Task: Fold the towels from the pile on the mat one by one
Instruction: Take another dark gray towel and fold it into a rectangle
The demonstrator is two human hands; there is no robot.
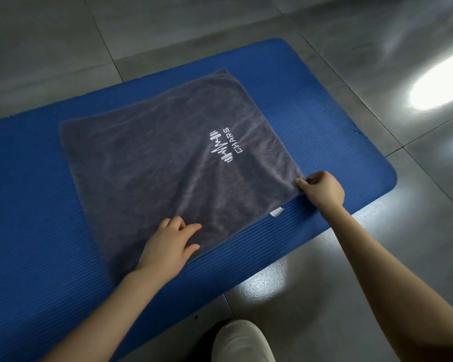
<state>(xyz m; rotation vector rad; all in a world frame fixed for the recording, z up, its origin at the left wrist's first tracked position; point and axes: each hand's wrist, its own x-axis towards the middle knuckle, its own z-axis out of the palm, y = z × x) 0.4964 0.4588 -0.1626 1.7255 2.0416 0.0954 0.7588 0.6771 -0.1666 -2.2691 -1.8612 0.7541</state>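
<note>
I am logging one grey towel [154,158] lying spread flat, white logo [224,146] facing up, diagonally on the blue mat [37,205].

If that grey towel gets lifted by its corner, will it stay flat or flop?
Probably flop: the grey towel ripples toward the corner that the right hand pinches. It lies thin and flat, so likely light. Its nap may grip the ribbed blue mat, not slide.

Mat [29,205] cropped at the left edge
</note>
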